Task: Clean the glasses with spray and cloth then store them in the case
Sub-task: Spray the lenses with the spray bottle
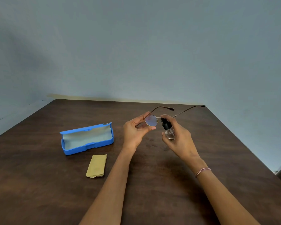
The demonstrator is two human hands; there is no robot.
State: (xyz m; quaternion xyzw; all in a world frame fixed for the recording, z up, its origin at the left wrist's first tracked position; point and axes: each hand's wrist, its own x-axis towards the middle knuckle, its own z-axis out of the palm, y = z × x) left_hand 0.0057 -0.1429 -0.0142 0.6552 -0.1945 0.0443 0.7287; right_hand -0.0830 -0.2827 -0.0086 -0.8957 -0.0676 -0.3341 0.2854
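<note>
The glasses (150, 120) were held up above the dark wooden tabletop (39, 184), pinched at one round lens by the left hand (134, 133). Its thumb lay along the lower rim and its fingers curled over the upper outer edge. The right hand (179, 137), with a beaded bracelet (202, 171) at the wrist, was curled round a small spray bottle (169, 131). The forefinger was bent over the top of the bottle's black cap, and the other fingers and thumb wrapped the clear body. Whether liquid stood in the bottle could not be told. The two hands were close together but not touching, and the cap sat just beside the bridge of the frame, hiding the second lens. Nearer the person and to the left, a folded yellow cloth (96, 166) lay flat on the tabletop. Just behind it sat the blue case (86, 138), open, its lid tipped back and its pale grey lining showing. The case was well apart from both hands. Beyond the hands, the two thin temples of the glasses were spread open and pointed away toward the far edge of the tabletop and the plain grey-blue wall (136, 46).
</note>
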